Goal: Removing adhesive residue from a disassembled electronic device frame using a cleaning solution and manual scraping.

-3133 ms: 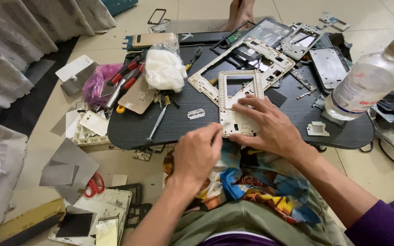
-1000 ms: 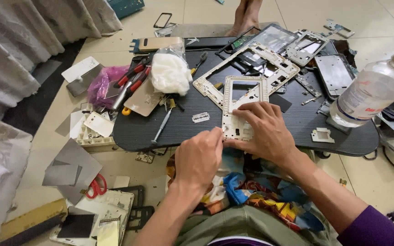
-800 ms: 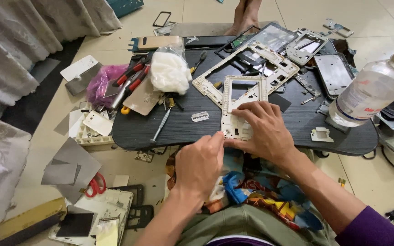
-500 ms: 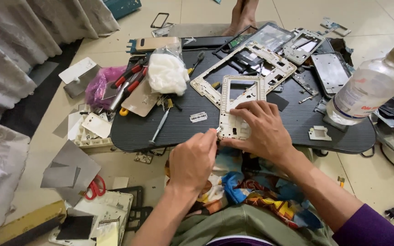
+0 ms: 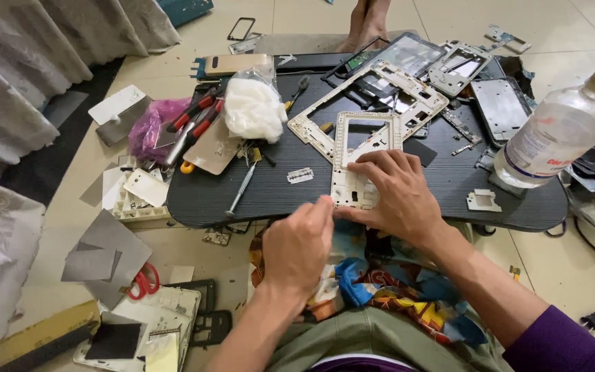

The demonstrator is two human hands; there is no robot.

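The right hand (image 5: 397,196) lies flat on a white phone middle frame (image 5: 363,158), its fingers spread and pressing the frame down on the near edge of the dark bench (image 5: 270,189). It is an open, flat press, not a closed grip. The left hand (image 5: 297,244) has its fingertips pinched at the lower left corner of the frame; whether it pinches a small tool or part there, I cannot tell.

To do this step well, I think the flat hand should keep even pressure so the thin frame does not bend, and the pinching fingers should work slowly along the edge.

The frame is thin, rigid plastic with a rectangular window and many small cut-outs. A larger cream frame (image 5: 311,127) lies behind it. A razor blade (image 5: 299,176) is flat, shiny metal. The cotton wad (image 5: 251,109) looks soft, the clear bottle (image 5: 559,131) smooth, the bench finely ribbed.
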